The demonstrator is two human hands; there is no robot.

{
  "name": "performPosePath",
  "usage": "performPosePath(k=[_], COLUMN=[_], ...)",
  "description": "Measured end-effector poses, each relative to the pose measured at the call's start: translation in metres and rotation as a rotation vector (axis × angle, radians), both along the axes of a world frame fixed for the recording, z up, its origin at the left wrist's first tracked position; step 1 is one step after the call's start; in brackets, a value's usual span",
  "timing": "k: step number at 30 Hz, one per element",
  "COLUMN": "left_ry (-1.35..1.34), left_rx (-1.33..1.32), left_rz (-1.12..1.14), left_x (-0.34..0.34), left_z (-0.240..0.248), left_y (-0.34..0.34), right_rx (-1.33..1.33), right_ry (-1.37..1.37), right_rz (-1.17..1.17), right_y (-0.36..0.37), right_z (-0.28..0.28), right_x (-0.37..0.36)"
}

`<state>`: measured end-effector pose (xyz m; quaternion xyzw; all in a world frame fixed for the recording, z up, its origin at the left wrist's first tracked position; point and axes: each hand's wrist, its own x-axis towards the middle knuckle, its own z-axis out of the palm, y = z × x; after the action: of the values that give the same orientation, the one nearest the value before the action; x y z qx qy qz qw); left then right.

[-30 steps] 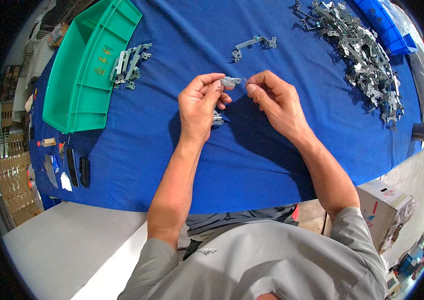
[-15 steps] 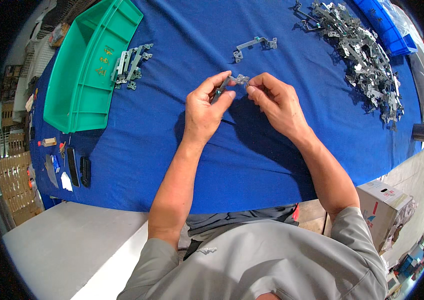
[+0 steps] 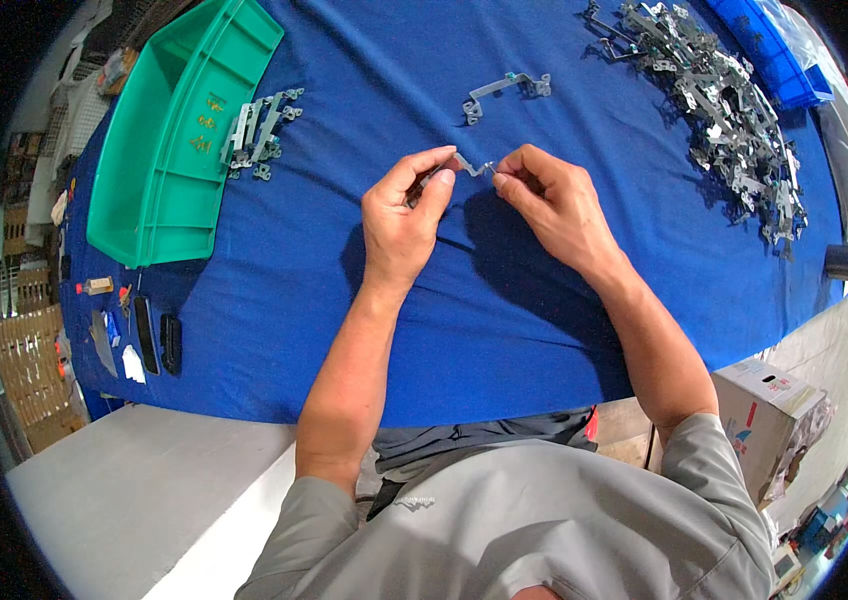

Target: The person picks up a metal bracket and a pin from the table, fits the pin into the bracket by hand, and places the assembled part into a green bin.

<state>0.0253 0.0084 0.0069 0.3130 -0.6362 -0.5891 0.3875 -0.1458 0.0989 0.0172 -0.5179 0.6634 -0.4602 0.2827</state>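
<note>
Over the middle of the blue cloth, a small bent metal bracket (image 3: 474,168) is held up between my two hands. My left hand (image 3: 402,215) pinches its left part between thumb and fingers, which cover much of it. At the bracket's right end, the thumb and forefinger of my right hand (image 3: 556,205) are closed on its tip. Whether a smaller part sits between those right fingertips is hidden. Just beyond my hands lies another metal bracket (image 3: 506,86), flat on the cloth.
To the left stands a green bin (image 3: 166,190), with a stack of brackets (image 3: 260,135) beside it. A big heap of brackets (image 3: 734,120) covers the far right, next to a blue tray (image 3: 779,60). Small tools and a black case (image 3: 171,344) lie at the near left.
My left hand has shifted slightly left and the bracket has turned, so its bent profile now shows between my hands. My right hand has barely moved.
</note>
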Motion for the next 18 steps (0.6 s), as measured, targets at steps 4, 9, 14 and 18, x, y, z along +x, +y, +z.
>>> performPosePath(k=[4,9,14,18], left_ry=[-0.095,-0.104,-0.111,-0.126], left_rx=[-0.381,-0.531,-0.544,-0.504], left_rz=[0.020,-0.002,-0.005,-0.057], left_x=[-0.003,-0.003,-0.002,-0.004], left_z=[0.003,-0.001,0.000,0.002], left_y=[0.002,-0.003,-0.002,0.000], right_rx=[0.008,0.006,0.065,0.193], right_ry=[-0.090,-0.417,-0.572,-0.458], right_rz=[0.015,0.021,0.096,0.092], right_y=[0.000,-0.002,-0.002,-0.002], right_z=[-0.003,-0.008,-0.001,0.003], right_x=[-0.002,-0.005,-0.008,-0.010])
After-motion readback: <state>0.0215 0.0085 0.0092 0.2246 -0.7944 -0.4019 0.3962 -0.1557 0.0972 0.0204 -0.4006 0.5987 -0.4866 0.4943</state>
